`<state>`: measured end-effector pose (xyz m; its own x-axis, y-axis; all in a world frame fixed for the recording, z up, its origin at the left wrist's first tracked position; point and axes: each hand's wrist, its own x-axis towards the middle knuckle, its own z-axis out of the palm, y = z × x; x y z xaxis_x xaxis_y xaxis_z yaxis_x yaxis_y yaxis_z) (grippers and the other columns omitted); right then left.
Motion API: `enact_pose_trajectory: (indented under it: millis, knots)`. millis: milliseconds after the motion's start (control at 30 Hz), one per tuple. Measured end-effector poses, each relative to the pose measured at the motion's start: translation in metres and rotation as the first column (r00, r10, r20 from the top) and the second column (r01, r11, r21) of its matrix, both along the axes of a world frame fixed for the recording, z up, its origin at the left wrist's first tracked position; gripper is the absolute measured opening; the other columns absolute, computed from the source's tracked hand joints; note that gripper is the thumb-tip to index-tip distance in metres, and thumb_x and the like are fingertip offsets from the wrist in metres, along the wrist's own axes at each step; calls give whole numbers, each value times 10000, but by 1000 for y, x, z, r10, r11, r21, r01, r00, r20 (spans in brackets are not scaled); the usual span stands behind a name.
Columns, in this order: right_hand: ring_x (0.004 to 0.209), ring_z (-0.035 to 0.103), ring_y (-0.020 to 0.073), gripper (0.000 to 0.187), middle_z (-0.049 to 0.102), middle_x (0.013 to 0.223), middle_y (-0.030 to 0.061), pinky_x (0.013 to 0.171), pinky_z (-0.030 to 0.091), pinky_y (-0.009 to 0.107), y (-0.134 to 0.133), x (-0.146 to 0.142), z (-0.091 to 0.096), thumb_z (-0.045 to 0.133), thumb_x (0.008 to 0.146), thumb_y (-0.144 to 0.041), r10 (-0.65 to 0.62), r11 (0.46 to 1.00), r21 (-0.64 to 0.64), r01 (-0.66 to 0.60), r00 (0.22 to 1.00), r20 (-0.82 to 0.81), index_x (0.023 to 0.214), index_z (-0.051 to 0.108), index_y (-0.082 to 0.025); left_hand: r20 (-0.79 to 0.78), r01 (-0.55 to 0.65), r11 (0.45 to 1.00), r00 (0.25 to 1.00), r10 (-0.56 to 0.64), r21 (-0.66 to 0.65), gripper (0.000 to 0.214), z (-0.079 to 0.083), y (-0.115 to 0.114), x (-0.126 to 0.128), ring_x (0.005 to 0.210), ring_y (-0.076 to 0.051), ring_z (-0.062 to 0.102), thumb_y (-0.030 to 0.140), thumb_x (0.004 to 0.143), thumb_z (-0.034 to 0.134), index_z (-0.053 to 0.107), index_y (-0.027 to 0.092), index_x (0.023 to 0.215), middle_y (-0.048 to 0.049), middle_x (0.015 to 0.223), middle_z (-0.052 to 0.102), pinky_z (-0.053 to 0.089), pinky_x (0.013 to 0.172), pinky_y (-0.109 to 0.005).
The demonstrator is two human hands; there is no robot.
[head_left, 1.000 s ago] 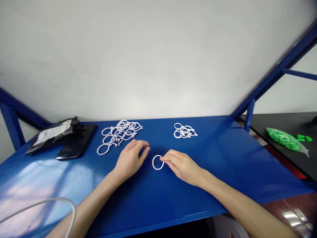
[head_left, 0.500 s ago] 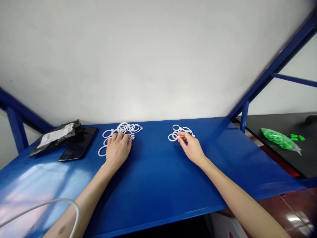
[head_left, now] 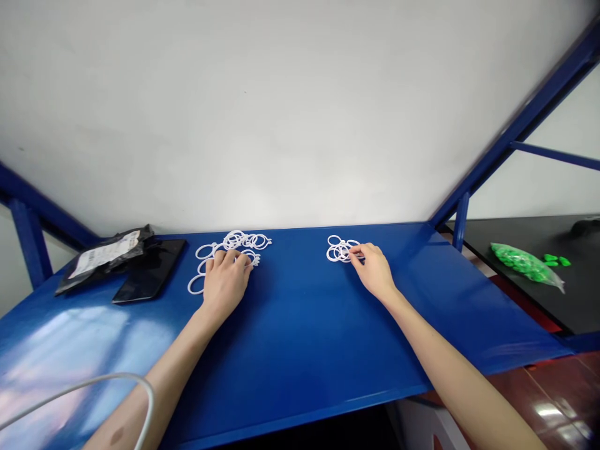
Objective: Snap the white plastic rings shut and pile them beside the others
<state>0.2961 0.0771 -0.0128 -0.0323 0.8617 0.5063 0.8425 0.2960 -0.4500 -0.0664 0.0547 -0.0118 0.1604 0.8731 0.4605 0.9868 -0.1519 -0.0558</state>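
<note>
White plastic curtain rings with small eyelets lie on the blue table in two groups. My left hand rests on the larger left pile, palm down with fingers curled. Its thumb and fingertips close on a ring by the eyelets at the pile's right edge; the fingers partly hide this ring. At the smaller right pile, my right hand pinches a white curtain ring between thumb and forefinger. That ring overlaps several others there, and the fingertips cover its eyelet.
At the left lie a black plastic parcel with a white label and a flat black phone-like slab. A white cable crosses my left forearm. A bag of green pieces lies on the black table at right. Blue frame bars flank the blue table.
My right hand has shifted a little right and away from me, bringing its ring over the others in the right pile. My left hand stays at the left pile, almost still.
</note>
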Motion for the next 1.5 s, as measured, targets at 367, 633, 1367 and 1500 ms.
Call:
enact_pose_trajectory:
  millis: [367,633,1367,1500]
  knots:
    - [1075,665,257,195,698,1126,87,939,565,438,-48,-47,22,608,987,-254,465,882,61,-467,884,44,1176,657,-241,186,465,885,866,-463,38,171,19,-39,44,872,-231,572,283,1032,544,663,208,935,-38,878,741,384,787,-374]
    - [856,707,180,170,735,994,62,753,592,302,-67,-69,16,567,1015,-212,687,726,-3,-687,726,-14,1159,656,-216,249,680,733,705,-664,30,191,15,-60,68,810,-184,560,228,1045,522,633,188,893,-18,832,709,383,739,-335]
    - [902,729,187,160,756,1008,52,831,596,323,-52,-55,15,565,1035,-206,601,799,40,-601,793,-95,1115,702,-225,169,348,929,916,-365,124,172,15,-30,34,927,-255,625,291,1012,562,689,176,1025,-81,986,743,488,870,-402]
    - [986,721,217,178,752,1053,55,890,584,381,-29,-31,18,562,1028,-203,463,886,112,-451,877,-132,1081,725,-254,21,102,994,994,-103,32,271,4,-11,11,1060,-351,590,323,981,575,706,141,1133,-144,1110,719,487,880,-466]
